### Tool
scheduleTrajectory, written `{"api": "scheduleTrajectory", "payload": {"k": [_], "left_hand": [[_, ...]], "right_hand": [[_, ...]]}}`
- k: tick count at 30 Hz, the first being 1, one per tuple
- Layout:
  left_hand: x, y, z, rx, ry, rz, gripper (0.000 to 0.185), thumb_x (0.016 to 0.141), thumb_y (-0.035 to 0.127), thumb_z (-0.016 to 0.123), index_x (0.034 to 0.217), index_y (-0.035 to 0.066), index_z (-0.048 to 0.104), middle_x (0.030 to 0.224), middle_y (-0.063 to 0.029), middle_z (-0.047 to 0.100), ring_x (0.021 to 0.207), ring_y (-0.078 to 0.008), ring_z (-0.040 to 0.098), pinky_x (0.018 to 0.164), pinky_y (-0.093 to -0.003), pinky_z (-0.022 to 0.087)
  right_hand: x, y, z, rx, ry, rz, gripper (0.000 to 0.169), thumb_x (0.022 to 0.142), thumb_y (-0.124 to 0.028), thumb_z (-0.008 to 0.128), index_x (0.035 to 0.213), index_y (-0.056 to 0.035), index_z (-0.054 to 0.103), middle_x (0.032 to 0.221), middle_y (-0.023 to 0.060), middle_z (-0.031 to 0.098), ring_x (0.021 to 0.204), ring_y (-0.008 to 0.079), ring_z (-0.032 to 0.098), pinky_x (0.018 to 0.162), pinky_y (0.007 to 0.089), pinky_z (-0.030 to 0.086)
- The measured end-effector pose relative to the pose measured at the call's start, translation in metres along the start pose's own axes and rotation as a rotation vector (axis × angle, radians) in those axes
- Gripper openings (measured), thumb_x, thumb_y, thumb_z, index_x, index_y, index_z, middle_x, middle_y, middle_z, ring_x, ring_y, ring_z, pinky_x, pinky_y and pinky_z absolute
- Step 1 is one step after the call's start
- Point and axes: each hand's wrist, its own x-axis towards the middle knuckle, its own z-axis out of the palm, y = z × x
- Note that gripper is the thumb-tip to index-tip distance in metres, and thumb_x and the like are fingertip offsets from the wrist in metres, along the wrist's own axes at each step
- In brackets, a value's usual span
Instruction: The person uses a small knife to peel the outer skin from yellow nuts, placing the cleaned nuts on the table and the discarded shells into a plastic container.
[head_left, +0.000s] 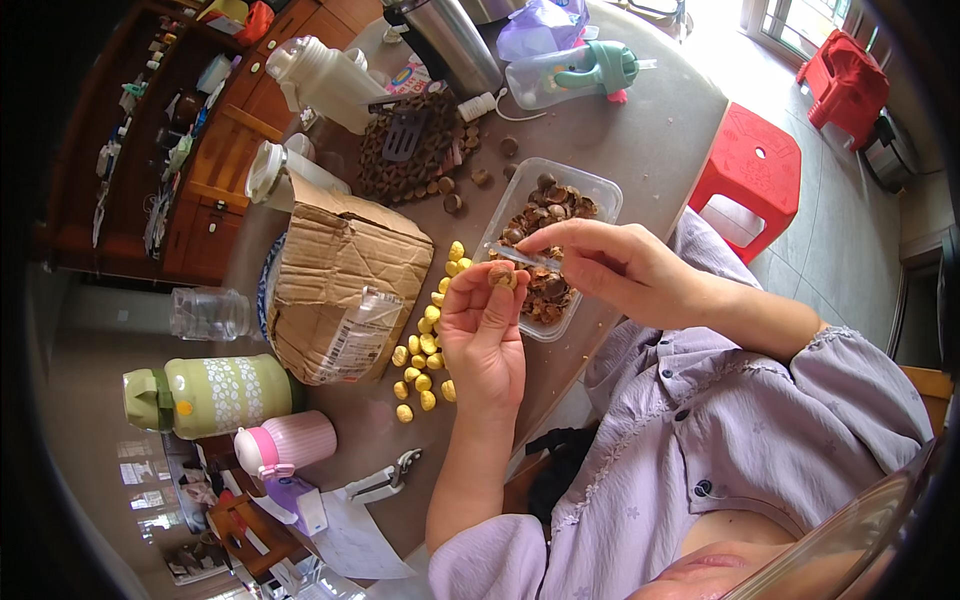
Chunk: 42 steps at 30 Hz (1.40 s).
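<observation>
My left hand (487, 330) pinches a brown, partly peeled chestnut (502, 276) between thumb and fingertips. In my right hand (637, 270) is a slim, pale pointed tool (514, 255), perhaps a small knife; its tip lies just above the chestnut. Below my right hand a clear plastic container (611, 187) holds brown shells (551, 206) and some whole-looking brown nuts. Yellow peeled kernels (427, 343) lie loose on the table, left of my left hand, which covers part of the group.
A torn cardboard box (360, 247) with a label stands beyond the kernels. Several nuts (480, 178) lie near a dark brown heap (412, 176) under a slotted spatula (403, 136). Bottles, including a green one (225, 394) and a pink one (289, 442), line the table. White-handled pliers (382, 480) lie nearby.
</observation>
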Motion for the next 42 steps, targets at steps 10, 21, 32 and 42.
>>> {"api": "scheduleTrajectory", "payload": {"k": [10,21,32,42], "left_hand": [[-0.001,-0.002,-0.007,-0.003,-0.051,0.042,0.025,0.081,0.0,0.068,0.103,0.006,0.059,0.105,-0.0053,0.063,0.095,-0.016,0.062,0.091,-0.0271,0.048],[-0.001,-0.006,-0.009,0.013,-0.042,0.079,0.024,0.08,-0.001,0.068,0.102,0.006,0.058,0.104,-0.0058,0.063,0.098,-0.0155,0.06,0.092,-0.027,0.048],[-0.002,0.001,0.0,-0.001,0.028,0.0,0.027,0.083,-0.003,0.065,0.108,0.002,0.059,0.103,-0.0078,0.064,0.097,-0.0167,0.061,0.088,-0.0277,0.05],[-0.003,-0.004,-0.01,0.031,0.016,0.051,0.022,0.08,-0.006,0.066,0.1,0.003,0.062,0.105,-0.0083,0.062,0.099,-0.0179,0.06,0.091,-0.0294,0.049]], "right_hand": [[-0.002,-0.007,0.0,0.03,-0.165,-0.009,0.039,0.091,-0.005,0.051,0.13,-0.0075,0.049,0.091,0.0126,0.064,0.078,0.0175,0.062,0.069,0.0298,0.049],[-0.005,0.007,0.019,-0.098,0.051,-0.22,0.027,0.091,-0.006,0.051,0.117,-0.0055,0.054,0.092,0.0164,0.063,0.076,0.0246,0.062,0.07,0.0328,0.048],[0.0,-0.002,-0.004,-0.035,-0.092,-0.101,0.035,0.092,-0.005,0.049,0.126,-0.0034,0.05,0.085,0.0086,0.059,0.069,0.0131,0.053,0.066,0.0263,0.044],[0.0,0.0,0.001,-0.137,-0.113,-0.121,0.035,0.09,-0.005,0.052,0.125,-0.0067,0.051,0.103,0.0171,0.063,0.087,0.0303,0.063,0.074,0.0352,0.049]]}}
